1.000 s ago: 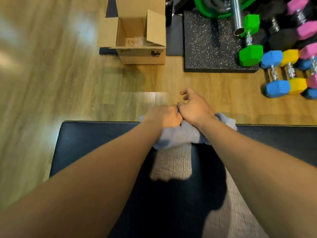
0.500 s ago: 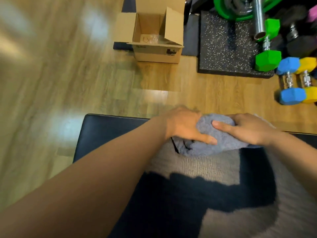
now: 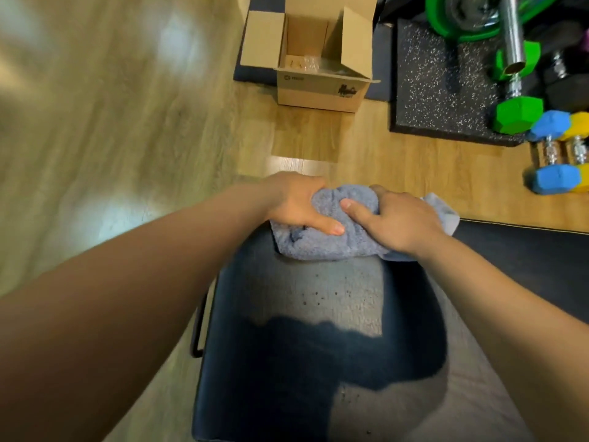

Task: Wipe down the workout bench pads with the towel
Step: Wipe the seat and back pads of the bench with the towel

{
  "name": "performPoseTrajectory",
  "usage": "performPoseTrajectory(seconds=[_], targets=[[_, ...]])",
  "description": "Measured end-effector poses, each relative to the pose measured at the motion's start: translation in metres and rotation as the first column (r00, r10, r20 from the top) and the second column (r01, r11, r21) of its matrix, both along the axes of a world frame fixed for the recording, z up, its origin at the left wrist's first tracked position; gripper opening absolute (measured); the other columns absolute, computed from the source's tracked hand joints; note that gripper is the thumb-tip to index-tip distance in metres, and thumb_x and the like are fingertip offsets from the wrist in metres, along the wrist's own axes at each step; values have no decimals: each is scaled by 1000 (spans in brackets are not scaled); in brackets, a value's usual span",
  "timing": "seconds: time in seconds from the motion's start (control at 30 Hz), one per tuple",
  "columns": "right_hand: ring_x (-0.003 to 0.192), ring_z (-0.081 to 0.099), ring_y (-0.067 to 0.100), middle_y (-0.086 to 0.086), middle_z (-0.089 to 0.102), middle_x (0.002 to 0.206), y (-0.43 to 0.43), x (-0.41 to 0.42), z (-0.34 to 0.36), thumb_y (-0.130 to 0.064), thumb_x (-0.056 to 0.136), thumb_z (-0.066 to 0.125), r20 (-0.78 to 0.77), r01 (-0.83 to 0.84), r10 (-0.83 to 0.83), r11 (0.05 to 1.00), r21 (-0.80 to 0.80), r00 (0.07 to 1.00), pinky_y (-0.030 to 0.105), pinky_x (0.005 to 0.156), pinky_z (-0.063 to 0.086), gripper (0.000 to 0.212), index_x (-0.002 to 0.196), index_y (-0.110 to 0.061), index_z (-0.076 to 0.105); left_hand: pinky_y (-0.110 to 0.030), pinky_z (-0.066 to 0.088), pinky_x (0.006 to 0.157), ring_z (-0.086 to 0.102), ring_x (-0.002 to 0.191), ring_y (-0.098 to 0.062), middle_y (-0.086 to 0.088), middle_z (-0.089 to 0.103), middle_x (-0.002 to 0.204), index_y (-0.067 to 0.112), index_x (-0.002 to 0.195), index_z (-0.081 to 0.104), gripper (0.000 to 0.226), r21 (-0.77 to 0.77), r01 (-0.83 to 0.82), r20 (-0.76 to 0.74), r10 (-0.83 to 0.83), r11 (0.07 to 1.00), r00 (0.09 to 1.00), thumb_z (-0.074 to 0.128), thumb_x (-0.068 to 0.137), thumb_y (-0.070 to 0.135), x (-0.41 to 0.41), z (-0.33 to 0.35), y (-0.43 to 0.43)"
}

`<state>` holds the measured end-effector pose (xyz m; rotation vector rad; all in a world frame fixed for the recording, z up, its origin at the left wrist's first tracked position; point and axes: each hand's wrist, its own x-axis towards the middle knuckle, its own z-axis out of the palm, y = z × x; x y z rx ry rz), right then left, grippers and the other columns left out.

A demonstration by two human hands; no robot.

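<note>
Bunching is the main worry in the head view: the grey-blue towel [image 3: 322, 247] is gathered into a thick roll, not spread flat, so a pass from here would likely clean only a narrow strip and skip the dark specks showing on the lit part of the black bench pad [image 3: 287, 314]. The roll also sits right at the pad's far edge, close to its left corner, with one loose end hanging past the right wrist; a push away from the body could carry it over the edge onto the wooden floor [image 3: 127, 122]. The left hand [image 3: 296, 202] holds the roll's left end, thumb laid across the top and the other fingers wrapped over the far side, out of sight. The right hand [image 3: 401, 218] lies over the right half, thumb pointing towards the left hand and fingers curled over the far side, so both hands are clamped on the cloth with the thumbs near each other and fabric between them. Beyond the bench an open cardboard box [image 3: 318, 90], a speckled rubber mat [image 3: 439, 84], a green dumbbell [image 3: 518, 114] and a blue dumbbell [image 3: 556, 178] sit on the floor, well apart from the towel.
</note>
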<state>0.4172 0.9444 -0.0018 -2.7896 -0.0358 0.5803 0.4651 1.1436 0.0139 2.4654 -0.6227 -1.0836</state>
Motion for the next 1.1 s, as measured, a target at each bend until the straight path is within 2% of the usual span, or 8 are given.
performPoseTrajectory(seconds=[0.13, 0.23, 0.43, 0.5, 0.63, 0.73, 0.87, 1.1], targets=[[101, 60, 29, 6, 67, 111, 63, 8, -5, -87, 73, 26, 16, -26, 25, 999, 32, 1000, 37, 80, 47, 81, 122, -28, 52, -30, 44, 79, 57, 91, -17, 7, 60, 100, 29, 114, 52, 70, 2, -61, 69, 61, 998, 996, 66, 63, 75, -3, -5, 61], [98, 60, 29, 6, 67, 109, 105, 13, -8, -85, 75, 29, 31, -53, 52, 998, 35, 998, 35, 75, 45, 77, 119, -27, 53, -34, 50, 86, 61, 93, -16, 8, 64, 100, 30, 107, 54, 78, -21, -185, 20, 186, 982, 982, 70, 50, 81, -7, -8, 100], [94, 61, 23, -1, 68, 103, 127, 23, -3, -82, 73, 42, 9, -66, 65, 983, 174, 998, 32, 74, 44, 65, 109, -31, 58, -40, 50, 95, 63, 104, -15, 5, 67, 113, 25, 122, 57, 96, -123, -385, -44, 383, 915, 923, 66, 43, 79, -24, -15, 125], [95, 61, 22, -2, 68, 103, 125, 21, -2, -82, 71, 45, 17, -55, 53, 978, 199, 998, 32, 75, 45, 64, 107, -30, 59, -38, 50, 93, 63, 103, -17, 2, 66, 113, 22, 122, 57, 93, -68, -345, -25, 344, 936, 939, 65, 44, 73, -20, -8, 116], [99, 60, 25, 2, 68, 108, 123, 17, -1, -79, 73, 47, 10, -63, 62, 974, 217, 998, 36, 80, 47, 66, 111, -26, 58, -31, 47, 83, 58, 93, -21, 0, 63, 105, 18, 113, 54, 57, 150, -137, 41, 132, 979, 990, 80, 68, 41, 0, 8, 91], [101, 59, 28, 5, 66, 110, 113, 17, 1, -73, 77, 49, -12, -85, 91, 970, 227, 996, 35, 78, 44, 62, 110, -22, 56, -35, 48, 89, 60, 102, -24, -3, 63, 114, 15, 119, 52, 62, 208, -67, 64, 55, 976, 996, 82, 68, 33, 4, 11, 76], [103, 57, 28, 9, 63, 114, 98, 15, 1, -67, 83, 48, -25, -117, 128, 959, 259, 992, 31, 71, 33, 61, 117, -16, 50, -41, 48, 93, 59, 104, -24, -3, 61, 116, 15, 120, 48, 64, 203, -104, 39, 98, 974, 994, 82, 69, 31, 0, 8, 70], [103, 58, 29, 11, 63, 114, 74, 7, 2, -66, 84, 47, -14, -122, 131, 952, 282, 991, 33, 73, 38, 68, 129, -15, 42, -39, 47, 94, 57, 107, -24, -2, 60, 120, 16, 123, 48, 69, 238, -57, 62, 43, 970, 997, 84, 67, 34, -1, 13, 45]])
